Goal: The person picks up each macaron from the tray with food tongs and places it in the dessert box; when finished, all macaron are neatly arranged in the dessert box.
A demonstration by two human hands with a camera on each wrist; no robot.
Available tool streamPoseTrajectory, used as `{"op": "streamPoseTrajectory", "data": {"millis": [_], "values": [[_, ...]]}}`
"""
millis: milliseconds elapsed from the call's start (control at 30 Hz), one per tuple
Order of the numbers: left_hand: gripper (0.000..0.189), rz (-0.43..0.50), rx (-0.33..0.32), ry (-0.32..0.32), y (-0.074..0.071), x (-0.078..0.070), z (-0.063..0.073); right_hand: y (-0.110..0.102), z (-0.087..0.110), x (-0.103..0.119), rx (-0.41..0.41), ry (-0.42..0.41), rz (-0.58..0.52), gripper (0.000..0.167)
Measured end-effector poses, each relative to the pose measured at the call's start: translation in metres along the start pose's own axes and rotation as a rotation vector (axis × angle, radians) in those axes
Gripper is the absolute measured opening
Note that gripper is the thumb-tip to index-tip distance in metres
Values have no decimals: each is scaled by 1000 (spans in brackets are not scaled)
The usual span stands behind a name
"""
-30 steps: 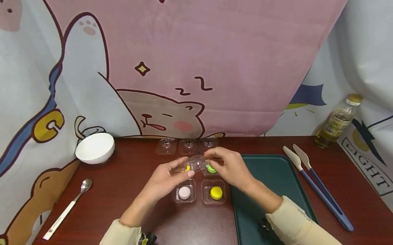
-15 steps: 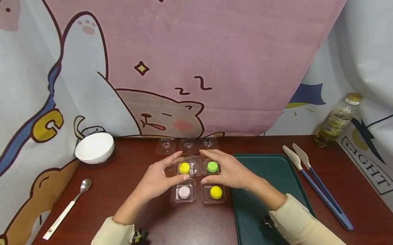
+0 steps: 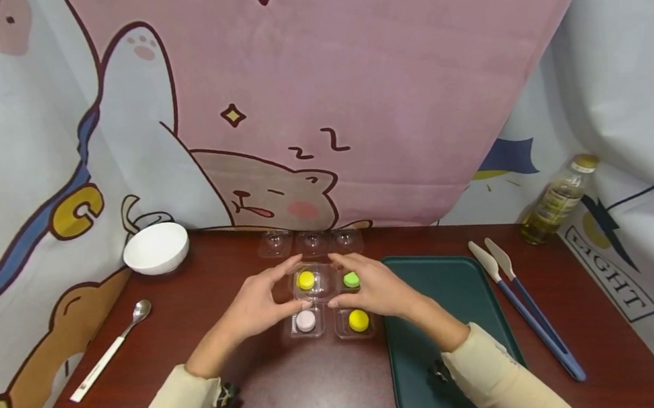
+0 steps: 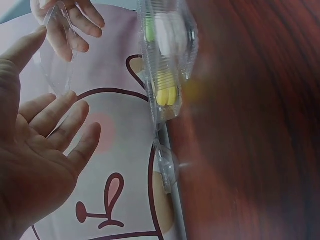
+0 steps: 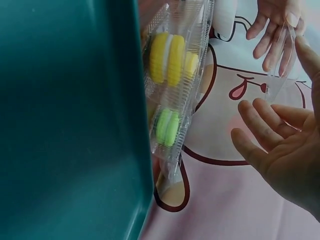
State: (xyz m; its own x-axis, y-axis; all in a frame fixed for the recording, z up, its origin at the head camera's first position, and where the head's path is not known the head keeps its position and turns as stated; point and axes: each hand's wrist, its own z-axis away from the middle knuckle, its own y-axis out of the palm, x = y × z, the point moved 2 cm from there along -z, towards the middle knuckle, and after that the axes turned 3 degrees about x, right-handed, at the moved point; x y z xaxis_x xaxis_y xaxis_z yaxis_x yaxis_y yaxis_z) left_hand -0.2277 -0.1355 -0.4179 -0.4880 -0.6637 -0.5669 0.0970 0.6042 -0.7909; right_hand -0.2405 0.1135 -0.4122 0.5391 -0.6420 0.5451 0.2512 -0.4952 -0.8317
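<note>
In the head view, both hands hold a clear plastic lid level above the open boxes. My left hand has its edge between thumb and fingertips on the left; my right hand does so on the right. Both wrist views show this thin lid side-on between the hands. A yellow macaron shows at the lid's left, and a green macaron beside my right fingers. Nearer, a pale pink macaron and another yellow macaron sit in clear boxes.
Clear domed lids lie along the back. A dark green tray is on the right, with blue-handled tongs and an oil bottle beyond. On the left are a white bowl and a long-handled spoon.
A second ago the lid was tilted up between my closer hands. The hands have since spread apart and lowered slightly, and the lid has been turned flat. The boxes have stayed in place.
</note>
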Motion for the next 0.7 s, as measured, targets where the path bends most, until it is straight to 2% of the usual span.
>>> {"op": "streamPoseTrajectory", "data": {"millis": [233, 433, 567, 700], "values": [[84, 12, 10, -8, 1, 1, 3, 6, 1, 3, 4, 12, 56, 87], [85, 19, 53, -12, 2, 4, 6, 12, 2, 6, -26, 10, 127, 79], [87, -4, 72, -30, 0, 6, 8, 18, 1, 9, -57, -5, 158, 77], [83, -51, 92, -16, -1, 10, 12, 24, 0, 13, -66, -4, 190, 78]]}}
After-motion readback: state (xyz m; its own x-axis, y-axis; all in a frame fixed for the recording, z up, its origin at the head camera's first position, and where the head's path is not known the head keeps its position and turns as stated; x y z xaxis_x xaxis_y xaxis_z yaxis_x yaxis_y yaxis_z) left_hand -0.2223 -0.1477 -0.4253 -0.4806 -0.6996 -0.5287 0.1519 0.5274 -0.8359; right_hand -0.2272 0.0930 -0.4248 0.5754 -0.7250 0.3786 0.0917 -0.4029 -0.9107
